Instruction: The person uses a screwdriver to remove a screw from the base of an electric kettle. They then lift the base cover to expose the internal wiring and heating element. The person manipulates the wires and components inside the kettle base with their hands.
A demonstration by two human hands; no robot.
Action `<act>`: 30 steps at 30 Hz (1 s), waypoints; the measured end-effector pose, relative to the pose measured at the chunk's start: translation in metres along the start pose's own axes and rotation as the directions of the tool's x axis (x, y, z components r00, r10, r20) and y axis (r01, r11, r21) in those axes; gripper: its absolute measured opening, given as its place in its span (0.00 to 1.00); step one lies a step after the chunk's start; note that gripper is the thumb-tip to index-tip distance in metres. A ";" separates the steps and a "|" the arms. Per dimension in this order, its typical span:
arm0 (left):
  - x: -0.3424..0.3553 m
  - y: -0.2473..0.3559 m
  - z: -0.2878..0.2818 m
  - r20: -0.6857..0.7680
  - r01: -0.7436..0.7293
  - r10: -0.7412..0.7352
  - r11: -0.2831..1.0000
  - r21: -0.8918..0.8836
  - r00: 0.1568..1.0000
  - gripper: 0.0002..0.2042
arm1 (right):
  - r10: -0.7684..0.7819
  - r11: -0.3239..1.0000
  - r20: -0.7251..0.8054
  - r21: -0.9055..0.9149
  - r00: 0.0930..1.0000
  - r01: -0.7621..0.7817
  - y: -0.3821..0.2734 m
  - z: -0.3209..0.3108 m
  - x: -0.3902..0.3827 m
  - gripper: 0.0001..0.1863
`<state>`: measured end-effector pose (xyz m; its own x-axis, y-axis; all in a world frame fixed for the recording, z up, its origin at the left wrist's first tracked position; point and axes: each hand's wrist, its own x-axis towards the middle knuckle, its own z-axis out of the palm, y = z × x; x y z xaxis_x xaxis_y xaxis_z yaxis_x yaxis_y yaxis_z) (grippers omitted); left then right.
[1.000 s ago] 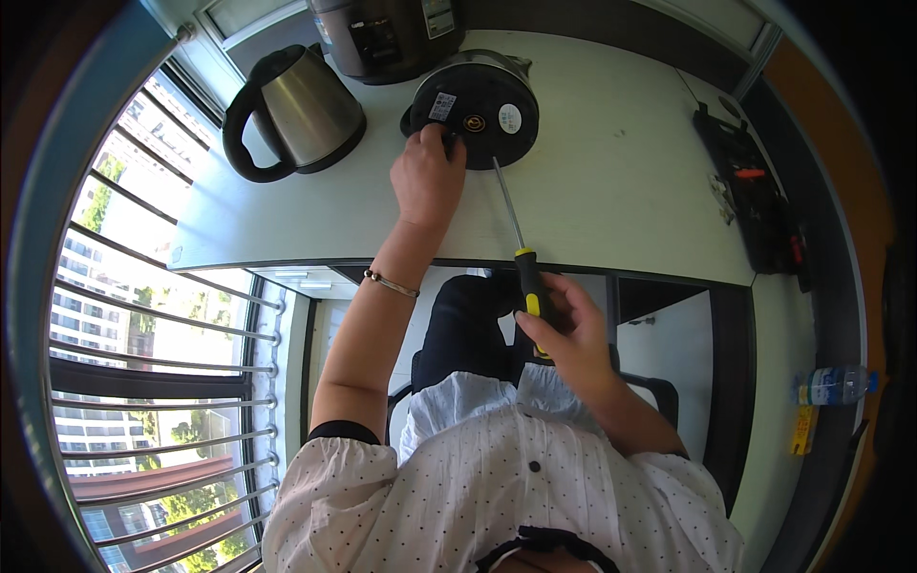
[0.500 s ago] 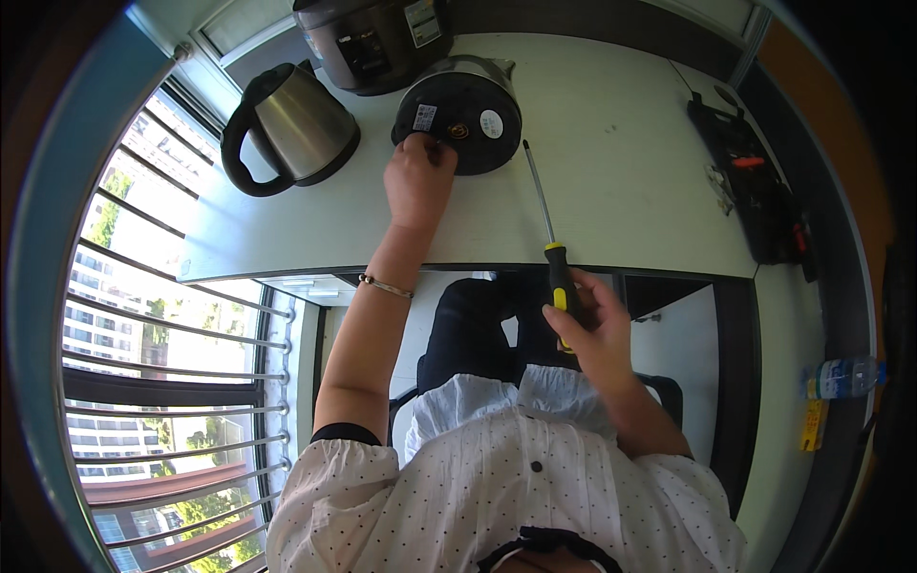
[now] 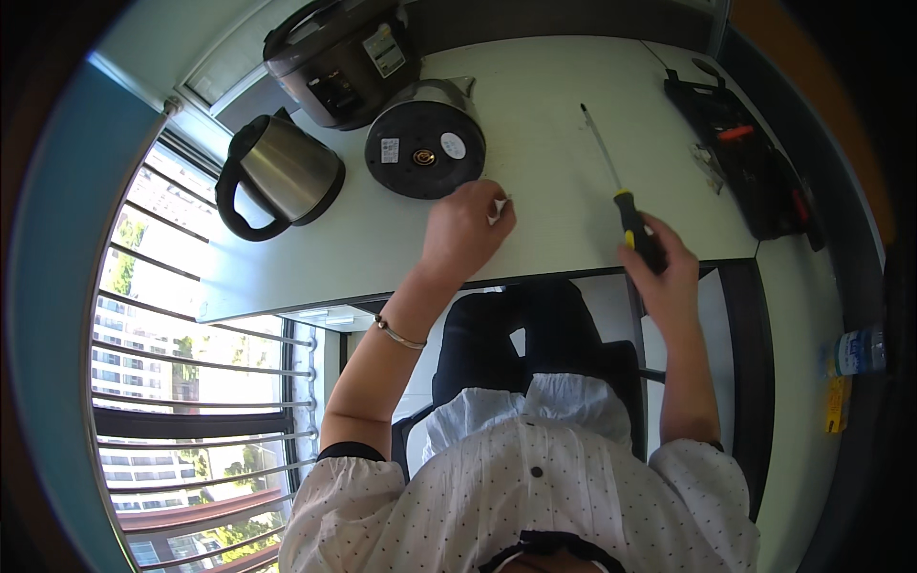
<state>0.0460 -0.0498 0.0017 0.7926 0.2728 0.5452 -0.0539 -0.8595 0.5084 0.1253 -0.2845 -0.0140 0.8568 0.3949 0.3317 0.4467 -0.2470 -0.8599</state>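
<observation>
My left hand is closed just below and right of an overturned kettle, fingertips pinched at a small pale bit that I cannot make out. That kettle lies on its side with its black base toward me, bearing two labels and a central brass connector. My right hand is wrapped round the black and yellow handle of a screwdriver near the desk's front edge. Its long shaft points up and away, over the white desk, to the right of that kettle.
A steel kettle stands at left, a dark cooker behind. An open tool case with small metal pieces is at right. A plastic bottle and yellow item sit farther right. A barred window is left.
My left hand has left the kettle's base and moved right and toward me. My right hand has carried the screwdriver rightward and forward, its tip now well away from the kettle.
</observation>
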 end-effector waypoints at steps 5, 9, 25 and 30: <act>0.031 0.003 0.046 0.200 -0.106 0.067 0.976 0.192 0.978 0.06 | 0.043 0.920 -0.024 -0.388 0.999 -0.049 0.024 -0.022 0.041 0.23; 0.066 0.000 0.081 0.270 -0.128 0.030 0.927 0.353 0.962 0.07 | 0.022 0.880 -0.024 -0.474 0.999 -0.031 0.039 -0.024 0.061 0.20; 0.110 -0.013 0.138 0.212 -0.043 -0.067 0.880 0.473 0.975 0.08 | -0.139 0.765 -0.100 -0.643 0.985 0.042 0.057 -0.011 0.079 0.18; 0.118 -0.013 0.146 0.112 0.074 -0.121 0.932 0.354 0.986 0.10 | -0.096 0.762 -0.106 -0.648 0.990 0.005 0.053 -0.012 0.077 0.19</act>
<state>0.2290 -0.0692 -0.0376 0.8566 0.3248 0.4010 0.2236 -0.9339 0.2789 0.2186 -0.2781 -0.0294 0.8321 0.3213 0.4521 0.5115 -0.7596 -0.4018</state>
